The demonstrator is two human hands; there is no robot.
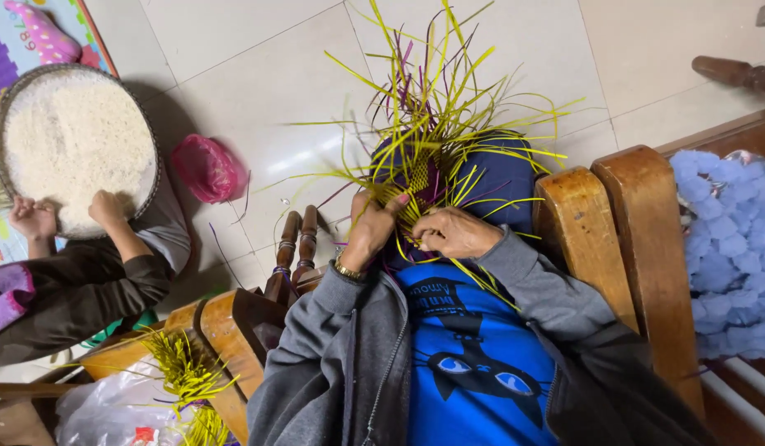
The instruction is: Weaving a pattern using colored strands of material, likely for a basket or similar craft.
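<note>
Both hands are working yellow-purple woven strips [424,177]. Left hand [370,231], fingers pinching strips at 12 o'clock; right hand [453,233] is clamping them alongside.

Glossy plastic strips [436,124] (yellow and purple), varnished wooden bench [639,248], smooth glazed floor tiles [258,74].

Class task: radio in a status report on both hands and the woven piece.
Left hand and right hand both grip yellow-purple strip weaving. Loose strips fan outward. Nothing blocks.
</note>
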